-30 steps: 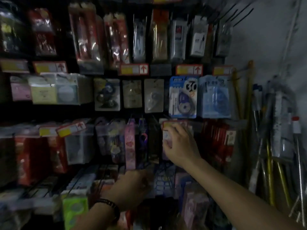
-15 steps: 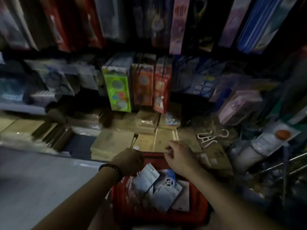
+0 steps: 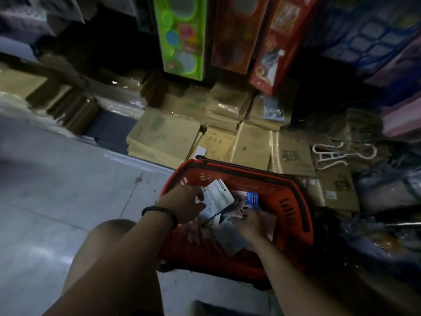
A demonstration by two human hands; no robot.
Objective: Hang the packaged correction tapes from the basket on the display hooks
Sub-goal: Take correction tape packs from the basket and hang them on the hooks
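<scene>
Red plastic basket (image 3: 293, 208), glossy packaged correction tapes (image 3: 218, 198), seemingly film-wrapped cardboard stacks (image 3: 164, 135), smooth floor (image 3: 57, 190)

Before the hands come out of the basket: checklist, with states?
1. Left hand has a pack: ok. Its fingers pinch the edge of the held pack, white back up.
2. Right hand has a pack: cannot tell. Its fingers are down on the loose packs, and the grip is hidden.
3. Stock left in the basket: ok, several packs lie inside.
4. Hang hole on the held pack is clear: cannot tell, too blurred.
5. Hooks in sight: not ok. The view points down at the basket and floor, so look up before hanging.
</scene>
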